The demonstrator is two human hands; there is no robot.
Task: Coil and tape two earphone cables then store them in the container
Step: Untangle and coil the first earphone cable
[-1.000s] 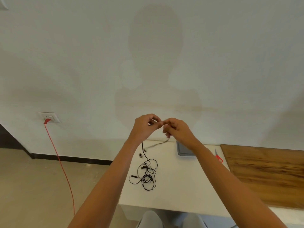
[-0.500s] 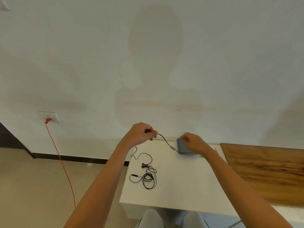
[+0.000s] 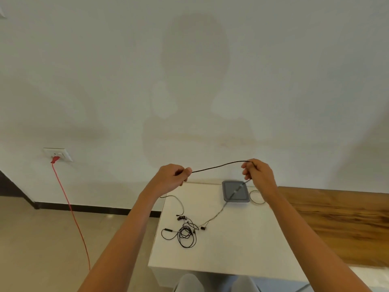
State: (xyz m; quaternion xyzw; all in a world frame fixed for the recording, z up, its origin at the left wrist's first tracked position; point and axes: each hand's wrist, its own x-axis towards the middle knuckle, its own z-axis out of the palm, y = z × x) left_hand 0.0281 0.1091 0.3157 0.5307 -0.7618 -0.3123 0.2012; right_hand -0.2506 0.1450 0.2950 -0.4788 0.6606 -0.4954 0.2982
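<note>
Left forearm (image 3: 130, 224): is showing bare over its full visible length, left of the white table (image 3: 242, 247).
Right forearm (image 3: 296, 228): is showing bare likewise, over the white table.
Left hand (image 3: 170, 179), right hand (image 3: 260, 174): are showing bare.
Legs: person is wearing light grey trousers (image 3: 189, 284), with rounded knees (image 3: 245, 284) showing just below the white table's near edge.

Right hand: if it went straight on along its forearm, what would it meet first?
Probably the wall. The right hand is raised, pinching the black cable; along its forearm it points forward, over the grey container, which seems to lie below that line. Depth is unclear in this single view.
</note>
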